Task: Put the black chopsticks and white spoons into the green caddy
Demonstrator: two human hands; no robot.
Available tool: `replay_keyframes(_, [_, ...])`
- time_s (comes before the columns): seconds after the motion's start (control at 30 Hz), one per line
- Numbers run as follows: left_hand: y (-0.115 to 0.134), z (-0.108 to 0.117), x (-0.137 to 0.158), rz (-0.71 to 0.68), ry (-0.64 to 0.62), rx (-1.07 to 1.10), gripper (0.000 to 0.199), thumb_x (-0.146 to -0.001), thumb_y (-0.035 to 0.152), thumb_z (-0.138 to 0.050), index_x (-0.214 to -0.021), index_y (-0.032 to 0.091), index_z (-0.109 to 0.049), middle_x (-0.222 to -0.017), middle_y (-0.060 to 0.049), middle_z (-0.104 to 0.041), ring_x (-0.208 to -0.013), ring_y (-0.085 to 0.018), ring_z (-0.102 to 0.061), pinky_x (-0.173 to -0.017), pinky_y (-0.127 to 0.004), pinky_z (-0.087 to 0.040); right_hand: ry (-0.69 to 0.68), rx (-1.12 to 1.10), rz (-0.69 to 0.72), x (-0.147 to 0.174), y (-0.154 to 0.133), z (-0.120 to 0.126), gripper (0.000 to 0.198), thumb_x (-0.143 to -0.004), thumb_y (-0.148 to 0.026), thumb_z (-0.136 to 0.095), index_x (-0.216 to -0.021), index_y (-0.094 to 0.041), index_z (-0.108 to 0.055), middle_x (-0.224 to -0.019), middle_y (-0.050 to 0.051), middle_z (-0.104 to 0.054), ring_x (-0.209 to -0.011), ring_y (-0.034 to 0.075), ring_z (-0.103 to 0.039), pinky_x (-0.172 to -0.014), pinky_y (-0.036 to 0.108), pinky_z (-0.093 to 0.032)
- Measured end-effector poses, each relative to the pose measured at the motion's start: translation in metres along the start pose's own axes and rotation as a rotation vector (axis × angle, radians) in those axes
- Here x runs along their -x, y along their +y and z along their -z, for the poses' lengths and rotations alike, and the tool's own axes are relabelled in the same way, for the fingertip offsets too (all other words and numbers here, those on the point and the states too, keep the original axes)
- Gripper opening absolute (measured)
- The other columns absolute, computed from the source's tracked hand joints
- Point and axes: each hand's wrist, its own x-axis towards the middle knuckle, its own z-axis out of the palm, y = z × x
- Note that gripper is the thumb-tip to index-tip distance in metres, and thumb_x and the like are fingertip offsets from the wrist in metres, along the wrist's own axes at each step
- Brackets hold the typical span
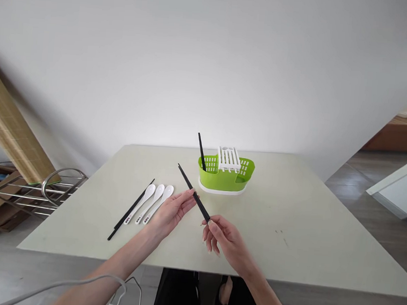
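Note:
A pair of black chopsticks point(202, 209) slants above the table between my two hands. My left hand point(176, 210) pinches them around the middle, thumb and fingers on either side. At their thick lower end, my right hand point(226, 239) grips them between thumb and forefinger, its other fingers loosely curled. Beyond my hands stands a green utensil basket point(218, 179) with a white slatted piece point(229, 158) across its top and a white base. More black chopstick material point(201, 150) leans upright in the basket's left end; I cannot tell whether it is one or two.
Left of my left hand lie three white spoons point(158, 193) side by side, with black chopsticks point(128, 212) along their left. A metal rack point(20, 190) and a rolled mat point(15, 123) stand beyond the table's left edge. A grey cable point(70, 281) crosses my left forearm.

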Motion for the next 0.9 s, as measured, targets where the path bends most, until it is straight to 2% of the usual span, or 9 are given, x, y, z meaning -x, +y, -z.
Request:
replay_keyframes(0.27, [-0.010, -0.006, 0.005, 0.019, 0.005, 0.003, 0.012, -0.094, 0.022, -0.075, -0.098, 0.014, -0.083, -0.114, -0.011, -0.081, -0.114, -0.021, -0.075, -0.114, -0.030, -0.054, 0.067, 0.066, 0.030, 0.003, 0.012, 0.001, 0.047, -0.103, -0.066, -0.052, -0.099, -0.020, -0.064, -0.078, 0.003, -0.070, -0.055, 0.011, -0.058, -0.049, 0.025, -0.038])
replay_keyframes(0.47, [-0.013, -0.002, 0.003, -0.033, -0.013, -0.075, 0.021, -0.085, 0.030, -0.086, -0.097, 0.013, -0.082, -0.116, -0.012, -0.081, -0.115, -0.024, -0.074, -0.117, -0.036, -0.051, 0.102, 0.116, 0.011, 0.004, 0.014, 0.005, 0.052, -0.102, -0.070, -0.048, -0.094, -0.021, -0.061, -0.075, 0.002, -0.068, -0.056, 0.012, -0.058, -0.049, 0.026, -0.039])
replay_keyframes(0.67, [-0.018, -0.002, 0.002, -0.066, -0.021, -0.108, 0.032, -0.076, 0.038, -0.092, -0.093, 0.013, -0.083, -0.118, -0.013, -0.080, -0.116, -0.025, -0.073, -0.116, -0.037, -0.052, 0.161, 0.183, -0.038, 0.003, 0.020, 0.009, 0.053, -0.101, -0.072, -0.048, -0.081, -0.024, -0.054, -0.067, -0.002, -0.060, -0.054, 0.013, -0.053, -0.051, 0.028, -0.038])
replay_keyframes(0.9, [-0.014, 0.001, -0.002, -0.081, 0.035, -0.161, 0.029, -0.076, 0.036, -0.092, -0.096, 0.015, -0.084, -0.113, -0.010, -0.081, -0.105, -0.022, -0.076, -0.114, -0.037, -0.054, 0.186, 0.299, -0.001, 0.015, 0.011, 0.018, 0.050, -0.103, -0.069, -0.047, -0.080, -0.025, -0.054, -0.067, -0.002, -0.056, -0.059, 0.015, -0.051, -0.059, 0.030, -0.042])
